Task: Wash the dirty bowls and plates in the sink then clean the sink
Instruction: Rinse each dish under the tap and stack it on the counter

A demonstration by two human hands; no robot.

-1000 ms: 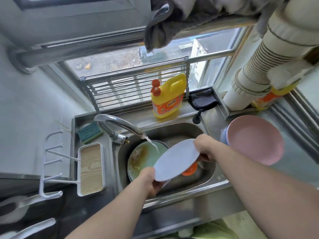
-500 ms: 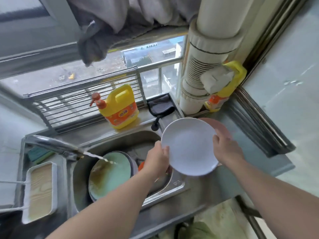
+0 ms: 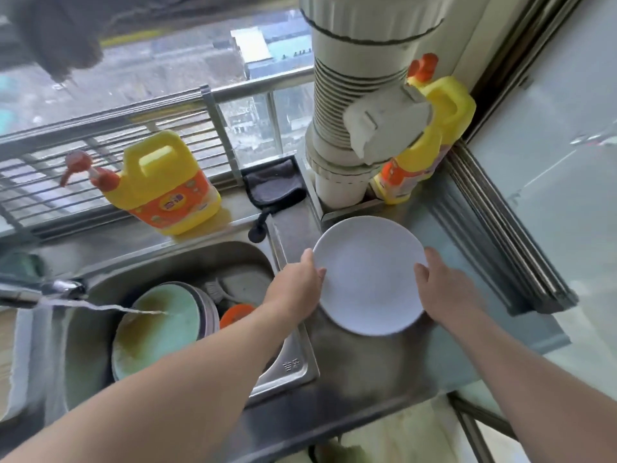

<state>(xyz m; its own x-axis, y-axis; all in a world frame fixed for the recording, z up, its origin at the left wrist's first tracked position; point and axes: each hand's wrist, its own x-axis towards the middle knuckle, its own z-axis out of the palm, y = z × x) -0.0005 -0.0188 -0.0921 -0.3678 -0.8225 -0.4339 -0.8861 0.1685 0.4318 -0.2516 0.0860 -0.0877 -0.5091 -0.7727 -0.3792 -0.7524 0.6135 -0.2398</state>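
A clean white plate [image 3: 369, 274] lies over the steel counter to the right of the sink [image 3: 293, 365]. My left hand [image 3: 295, 285] grips its left rim and my right hand [image 3: 444, 289] grips its right rim. In the sink a stained green plate [image 3: 153, 332] tops a stack of dishes, with tap water [image 3: 110, 308] running onto it. An orange item [image 3: 235, 314] and a brush [image 3: 217, 289] lie behind the stack.
The tap [image 3: 40, 290] juts in from the left. A yellow detergent jug [image 3: 167, 185] and a dark cloth [image 3: 273, 187] sit on the sill. A white ribbed pipe [image 3: 354, 128] and a second yellow bottle [image 3: 430, 138] stand at the back right corner.
Both hands have carried the white plate from over the sink rightward and down to the counter. The pink bowl seen earlier there is now hidden under the plate.
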